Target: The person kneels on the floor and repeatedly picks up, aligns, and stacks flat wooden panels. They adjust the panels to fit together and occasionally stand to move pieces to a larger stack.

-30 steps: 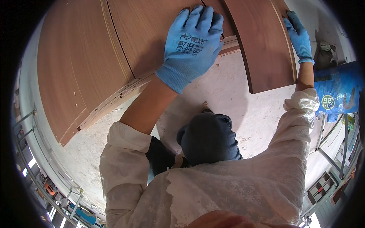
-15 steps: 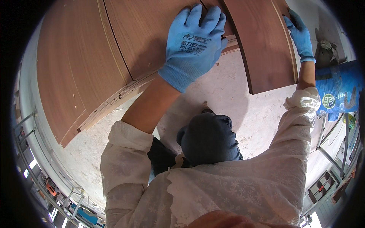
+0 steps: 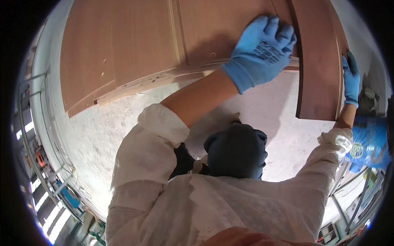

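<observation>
Both my hands wear blue knit gloves. My left hand [image 3: 264, 53] is closed at the near edge of a wide brown wooden panel [image 3: 139, 37], its fingers bent over the top; the thumb's hold is mostly hidden. Just to its right, a separate brown wooden board [image 3: 320, 69] reaches further toward me than the panel and seems to sit higher. Around that board's outer right side, my right hand [image 3: 351, 78] is closed, with its palm and part of its fingers out of sight. Seams and small holes mark the wide panel.
Below the wood is a pale, stained surface [image 3: 271, 106]. A blue wrapped bundle [image 3: 369, 143] stands at the right beside metal frame legs [image 3: 357, 197]. More metal framing [image 3: 41, 86] runs along the left edge. My dark-clad knee [image 3: 236, 151] is close below the panel.
My left hand has moved right and now lies right beside the separate board. The wood appears turned and shifted in view, partly from head movement. My right hand stays at the board's outer side.
</observation>
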Available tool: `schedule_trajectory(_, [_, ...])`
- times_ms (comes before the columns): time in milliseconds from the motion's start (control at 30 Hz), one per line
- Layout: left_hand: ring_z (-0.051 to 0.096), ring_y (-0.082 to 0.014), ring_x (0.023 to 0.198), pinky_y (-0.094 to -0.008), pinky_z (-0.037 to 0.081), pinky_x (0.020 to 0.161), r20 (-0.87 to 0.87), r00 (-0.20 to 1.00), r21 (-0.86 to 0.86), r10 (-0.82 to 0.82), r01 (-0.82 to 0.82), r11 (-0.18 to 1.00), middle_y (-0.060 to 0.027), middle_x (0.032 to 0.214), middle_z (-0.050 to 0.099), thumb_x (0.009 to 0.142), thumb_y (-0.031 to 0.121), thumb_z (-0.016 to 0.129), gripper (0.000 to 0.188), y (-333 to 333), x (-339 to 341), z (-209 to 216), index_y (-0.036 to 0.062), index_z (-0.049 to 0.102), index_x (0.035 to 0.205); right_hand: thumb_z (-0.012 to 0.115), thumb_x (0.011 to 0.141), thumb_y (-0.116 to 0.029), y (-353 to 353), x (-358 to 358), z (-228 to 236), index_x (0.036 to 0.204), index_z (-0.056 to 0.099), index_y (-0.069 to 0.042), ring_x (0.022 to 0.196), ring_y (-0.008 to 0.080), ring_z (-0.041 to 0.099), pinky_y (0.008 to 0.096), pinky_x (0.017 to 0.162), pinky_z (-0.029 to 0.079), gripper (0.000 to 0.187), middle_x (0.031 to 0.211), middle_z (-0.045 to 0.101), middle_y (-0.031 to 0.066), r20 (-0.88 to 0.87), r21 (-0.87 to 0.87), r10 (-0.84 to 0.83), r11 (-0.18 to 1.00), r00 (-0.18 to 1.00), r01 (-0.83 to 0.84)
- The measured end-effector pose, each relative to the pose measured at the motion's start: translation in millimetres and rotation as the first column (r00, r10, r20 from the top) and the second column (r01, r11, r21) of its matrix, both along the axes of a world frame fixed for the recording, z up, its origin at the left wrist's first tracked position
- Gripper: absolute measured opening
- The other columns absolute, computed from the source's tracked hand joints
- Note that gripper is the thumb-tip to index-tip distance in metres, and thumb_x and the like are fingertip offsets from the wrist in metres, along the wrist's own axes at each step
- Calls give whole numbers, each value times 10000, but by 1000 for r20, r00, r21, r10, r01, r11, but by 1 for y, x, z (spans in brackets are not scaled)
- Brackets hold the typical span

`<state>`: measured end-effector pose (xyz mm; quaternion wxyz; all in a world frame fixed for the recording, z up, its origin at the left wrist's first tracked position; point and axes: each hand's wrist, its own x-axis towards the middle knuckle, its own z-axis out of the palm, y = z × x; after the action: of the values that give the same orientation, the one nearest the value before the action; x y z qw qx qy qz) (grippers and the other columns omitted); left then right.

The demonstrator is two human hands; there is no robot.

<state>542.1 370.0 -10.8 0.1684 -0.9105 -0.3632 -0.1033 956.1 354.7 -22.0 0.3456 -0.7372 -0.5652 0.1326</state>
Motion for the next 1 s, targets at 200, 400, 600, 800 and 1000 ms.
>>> schedule_trajectory(200, [506,-317,1376,-505,352,1190,274,958,-8,-79,84,996,-86,1489,581,957,467,648,523,-12,-25,17,141,677,1365,712,995,-400,9,-11,12,1485,571,-40,1336,269,585,371,1129,455,624,1475,610,179,-6,-52,-84,995,996,83])
schedule_trajectory(400, [479,-362,1448,-566,347,1192,370,929,-5,-28,32,999,-144,1531,548,821,428,829,751,-35,-172,29,113,597,1462,716,982,-371,-26,-138,95,1422,634,-82,1345,392,588,464,1128,474,532,1451,623,189,716,249,32,921,697,-298])
schedule_trajectory(600, [481,-334,1450,-524,354,1207,260,947,80,190,-217,973,-114,1580,504,963,588,630,716,-60,-278,23,161,534,1530,892,771,-256,-52,-339,77,1416,599,-126,1438,322,492,498,1189,388,721,1567,518,102,638,187,451,696,625,-693])
schedule_trajectory(800, [542,-294,1403,-469,403,1187,263,951,67,163,-187,980,-71,1531,571,982,539,622,642,-59,-292,5,147,587,1490,893,732,-295,-33,-427,36,1353,625,-164,1470,253,430,475,1232,307,689,1555,510,55,544,210,500,696,673,-687])
schedule_trajectory(1000, [497,-241,1427,-461,368,1220,288,944,60,163,-188,980,-30,1563,521,978,544,598,632,-57,-297,-3,210,551,1513,871,761,-287,-28,-438,13,1339,645,-169,1467,235,443,445,1236,316,632,1551,519,49,595,214,464,695,656,-686])
